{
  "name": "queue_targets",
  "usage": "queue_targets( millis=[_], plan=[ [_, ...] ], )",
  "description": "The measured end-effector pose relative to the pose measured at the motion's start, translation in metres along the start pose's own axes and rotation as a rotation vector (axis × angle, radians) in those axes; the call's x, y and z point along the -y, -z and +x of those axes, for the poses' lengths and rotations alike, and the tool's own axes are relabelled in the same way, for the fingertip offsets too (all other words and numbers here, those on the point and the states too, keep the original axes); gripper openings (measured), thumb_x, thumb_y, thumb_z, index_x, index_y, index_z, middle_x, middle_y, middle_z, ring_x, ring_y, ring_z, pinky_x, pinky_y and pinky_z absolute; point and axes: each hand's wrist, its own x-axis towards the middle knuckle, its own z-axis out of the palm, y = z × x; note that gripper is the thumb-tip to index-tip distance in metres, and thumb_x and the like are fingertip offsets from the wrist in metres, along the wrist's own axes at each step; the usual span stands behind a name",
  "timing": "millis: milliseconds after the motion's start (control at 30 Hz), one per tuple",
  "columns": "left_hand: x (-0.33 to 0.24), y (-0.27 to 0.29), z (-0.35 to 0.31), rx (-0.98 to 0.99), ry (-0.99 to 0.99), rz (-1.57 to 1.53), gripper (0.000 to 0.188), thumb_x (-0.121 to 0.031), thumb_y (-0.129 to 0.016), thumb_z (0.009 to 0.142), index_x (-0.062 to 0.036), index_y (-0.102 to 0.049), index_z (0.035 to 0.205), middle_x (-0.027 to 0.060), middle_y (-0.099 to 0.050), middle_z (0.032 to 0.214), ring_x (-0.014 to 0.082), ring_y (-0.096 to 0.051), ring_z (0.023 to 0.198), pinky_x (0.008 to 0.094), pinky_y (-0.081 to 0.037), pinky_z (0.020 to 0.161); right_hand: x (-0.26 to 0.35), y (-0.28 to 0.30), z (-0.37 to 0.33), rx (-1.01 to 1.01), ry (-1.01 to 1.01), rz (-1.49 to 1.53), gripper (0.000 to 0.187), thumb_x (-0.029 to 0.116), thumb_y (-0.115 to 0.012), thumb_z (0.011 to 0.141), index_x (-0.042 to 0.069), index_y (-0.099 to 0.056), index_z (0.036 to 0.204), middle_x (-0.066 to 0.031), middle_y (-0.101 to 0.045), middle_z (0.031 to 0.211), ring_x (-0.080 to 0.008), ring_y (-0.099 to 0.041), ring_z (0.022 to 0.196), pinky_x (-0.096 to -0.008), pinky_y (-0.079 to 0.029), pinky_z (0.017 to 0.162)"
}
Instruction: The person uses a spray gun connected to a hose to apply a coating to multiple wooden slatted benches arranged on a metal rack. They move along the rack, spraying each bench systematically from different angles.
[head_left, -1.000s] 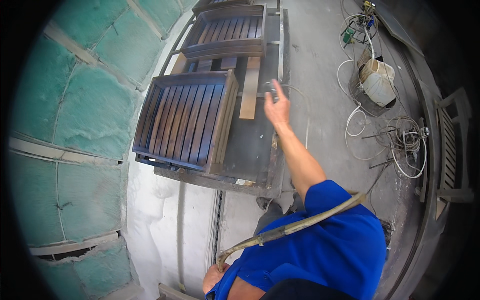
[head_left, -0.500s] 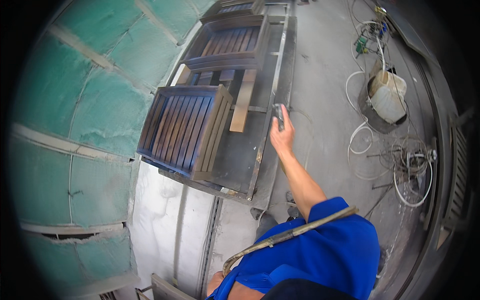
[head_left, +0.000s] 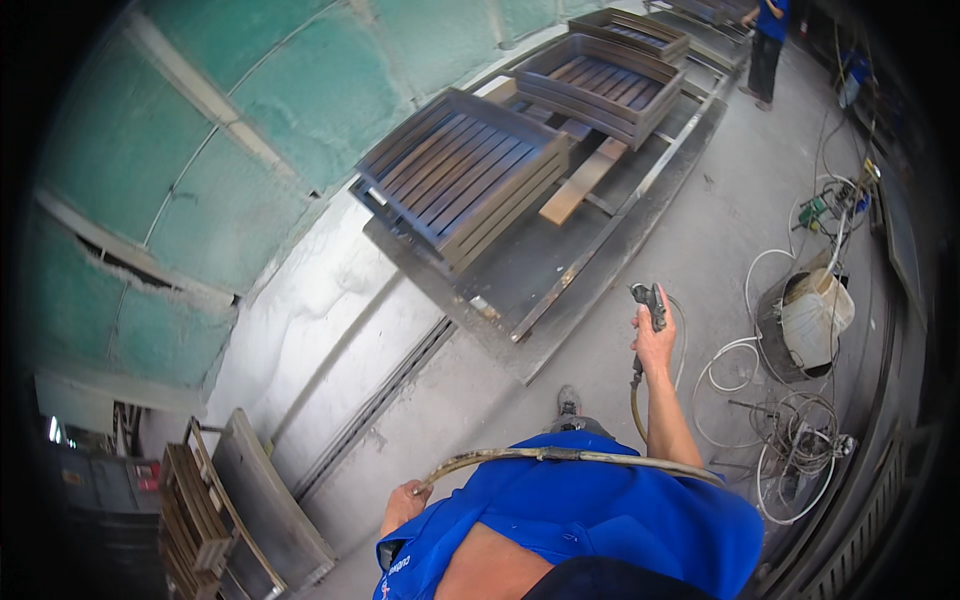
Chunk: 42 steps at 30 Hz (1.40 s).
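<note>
My right hand (head_left: 655, 340) is wrapped round a dark spray gun (head_left: 650, 303), held out over the floor just right of a long low conveyor. A hose runs down from the gun's lower end. My left hand (head_left: 405, 500), low on the left, closes on a yellowish hose (head_left: 480, 457) that stretches across my body to the right arm. Ahead on the left, a brown slatted wooden crate (head_left: 460, 175) rests on the conveyor (head_left: 530, 280). Beside it lies a pale wooden board (head_left: 583, 182).
More slatted crates (head_left: 600, 90) stand farther along the conveyor. A bucket (head_left: 785, 335) with a whitish container, and coiled hoses (head_left: 800, 430), are on the right floor. Green sheeting (head_left: 300, 100) covers the left wall. Another person (head_left: 768, 50) stands far off. Wooden frames (head_left: 190, 510) lean at lower left.
My view has swung left, bringing the leaning frames and another person into sight. My right hand with the spray gun has drawn away from the crate, and my left hand has come into clearer view.
</note>
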Motion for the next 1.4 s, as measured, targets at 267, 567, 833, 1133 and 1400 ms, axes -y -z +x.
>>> queue_targets(
  millis=[267, 567, 833, 1133, 1400],
  plan=[
    [0.160, -0.066, -0.061, -0.035, 0.097, -0.150, 0.033, -0.041, -0.073, 0.092, -0.0089, -0.075, 0.101, 0.0218, -0.074, 0.095, 0.0441, -0.069, 0.093, 0.0488, -0.055, 0.082, -0.012, -0.022, -0.155, 0.362, -0.032, -0.077, 0.058, 0.014, -0.062, 0.102, 0.022, -0.047, 0.157, -0.0014, -0.062, 0.079, -0.0094, -0.055, 0.059, -0.0267, -0.049, 0.044],
    [0.348, -0.242, -0.163, -0.794, 0.413, -0.155, 0.025, -0.026, -0.073, 0.089, -0.0032, -0.075, 0.099, 0.0255, -0.072, 0.086, 0.0446, -0.071, 0.087, 0.0505, -0.054, 0.076, -0.014, -0.087, -0.309, 1.158, 0.039, -0.325, 0.053, 0.016, -0.065, 0.100, 0.020, -0.054, 0.152, -0.0091, -0.074, 0.117, -0.0172, -0.068, 0.103, -0.0324, -0.053, 0.096],
    [0.336, -0.221, -0.097, -0.769, 0.571, -0.315, 0.024, -0.024, -0.072, 0.090, -0.0024, -0.074, 0.099, 0.0263, -0.072, 0.086, 0.0467, -0.069, 0.086, 0.0516, -0.053, 0.074, 0.003, -0.129, -0.334, 1.352, 0.280, -0.207, 0.058, 0.016, -0.064, 0.097, 0.019, -0.052, 0.154, -0.0151, -0.072, 0.129, -0.0249, -0.069, 0.115, -0.0365, -0.051, 0.102],
    [0.276, -0.143, -0.042, -0.723, 0.478, -0.356, 0.023, -0.024, -0.071, 0.090, -0.0020, -0.074, 0.099, 0.0267, -0.072, 0.087, 0.0473, -0.069, 0.085, 0.0517, -0.052, 0.073, -0.006, -0.161, -0.272, 1.268, 0.379, -0.213, 0.057, 0.017, -0.063, 0.098, 0.022, -0.052, 0.154, -0.0162, -0.071, 0.129, -0.0291, -0.069, 0.115, -0.0363, -0.052, 0.101],
    [0.222, -0.124, -0.067, -0.656, 0.617, -0.532, 0.023, -0.023, -0.071, 0.091, -0.0017, -0.073, 0.100, 0.0270, -0.071, 0.088, 0.0479, -0.068, 0.084, 0.0518, -0.052, 0.072, 0.055, -0.188, -0.165, 1.369, 0.062, -0.129, 0.054, 0.011, -0.064, 0.098, 0.013, -0.054, 0.151, -0.0162, -0.073, 0.126, -0.0258, -0.071, 0.109, -0.0359, -0.053, 0.098]
  ],
)
